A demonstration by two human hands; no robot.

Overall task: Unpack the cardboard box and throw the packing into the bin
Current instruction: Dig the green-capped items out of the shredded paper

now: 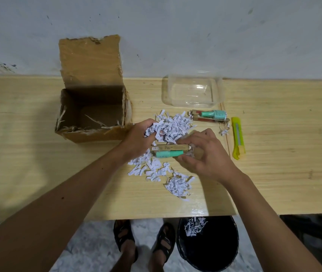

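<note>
An open cardboard box (89,114) stands on the wooden table (18,154), its flap up and its inside nearly bare. A heap of shredded white paper (172,126) lies right of it and spreads toward the table's front edge. My left hand (138,138) grips a bunch of the shreds. My right hand (207,156) holds a packaged green tube item (169,151) above the shreds. A second such packaged item (210,115) lies farther back. Below the table edge stands a black bin (207,244) with some shreds inside.
A clear plastic container (192,91) sits at the back near the wall. A yellow utility knife (237,137) lies to the right of the shreds. My sandalled feet (144,240) stand on the floor beside the bin.
</note>
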